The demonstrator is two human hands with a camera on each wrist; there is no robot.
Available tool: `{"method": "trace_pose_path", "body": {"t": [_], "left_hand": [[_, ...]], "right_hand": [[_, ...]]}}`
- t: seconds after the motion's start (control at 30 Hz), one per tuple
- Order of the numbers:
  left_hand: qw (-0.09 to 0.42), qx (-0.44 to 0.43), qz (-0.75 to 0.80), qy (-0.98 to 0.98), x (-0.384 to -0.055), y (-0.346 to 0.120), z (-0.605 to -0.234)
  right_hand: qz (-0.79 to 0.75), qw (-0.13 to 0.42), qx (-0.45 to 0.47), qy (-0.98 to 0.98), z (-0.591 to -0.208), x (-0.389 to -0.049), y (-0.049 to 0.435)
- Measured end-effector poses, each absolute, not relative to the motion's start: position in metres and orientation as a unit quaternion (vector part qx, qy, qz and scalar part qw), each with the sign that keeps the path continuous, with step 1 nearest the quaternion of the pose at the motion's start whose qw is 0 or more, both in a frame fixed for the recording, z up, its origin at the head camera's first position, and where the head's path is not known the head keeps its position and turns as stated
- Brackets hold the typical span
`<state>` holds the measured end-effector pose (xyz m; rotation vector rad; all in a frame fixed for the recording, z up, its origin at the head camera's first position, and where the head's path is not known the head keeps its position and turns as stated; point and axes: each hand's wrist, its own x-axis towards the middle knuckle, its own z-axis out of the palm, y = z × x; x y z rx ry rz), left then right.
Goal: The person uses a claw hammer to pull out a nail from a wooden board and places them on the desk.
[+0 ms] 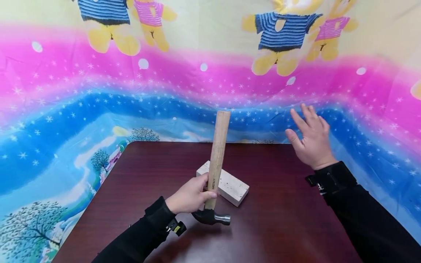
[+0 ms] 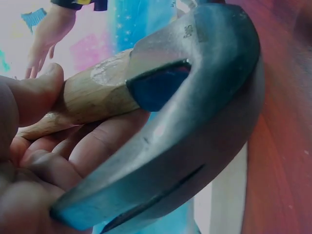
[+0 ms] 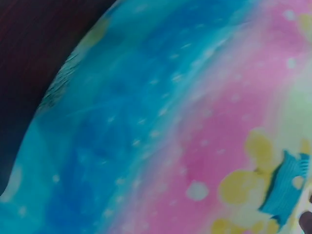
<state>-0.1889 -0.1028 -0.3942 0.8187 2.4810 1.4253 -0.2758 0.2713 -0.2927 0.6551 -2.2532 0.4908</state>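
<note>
My left hand (image 1: 190, 194) grips a claw hammer (image 1: 218, 149) by its wooden handle, close to the head. The handle points up and the dark metal head hangs at the bottom, above the table. In the left wrist view the hammer's claw (image 2: 161, 161) fills the middle, with thumb and fingers (image 2: 102, 141) around the handle. Behind the hammer a pale wooden block (image 1: 234, 185) lies on the table, partly covered by the handle and hand. My right hand (image 1: 312, 140) is raised over the table's far right, fingers spread, holding nothing.
The dark red-brown table (image 1: 158, 160) has its far edge near a patterned cloth (image 1: 197, 84) with bears and snowflakes. That cloth also hangs along the left and right sides. Black bands with small devices (image 1: 175, 226) sit on both wrists.
</note>
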Motion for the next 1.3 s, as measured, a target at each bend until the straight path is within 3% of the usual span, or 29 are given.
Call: {"method": "trace_pose_path", "body": {"t": [0.2, 0.53, 1.3], "left_hand": [[0.126, 0.233, 0.542, 0.798, -0.185, -0.122, -0.403], [0.162, 0.173, 0.59, 0.772, -0.177, -0.154, -0.417], [0.265, 0.087, 0.668, 0.69, -0.169, -0.185, -0.463]], "right_hand": [[0.135, 0.351, 0.182, -0.909, -0.3, -0.296, 0.294], [0.092, 0.263, 0.093, -0.956, -0.311, -0.323, 0.321], [0.076, 0.148, 0.031, -0.986, -0.33, -0.347, 0.355]]}}
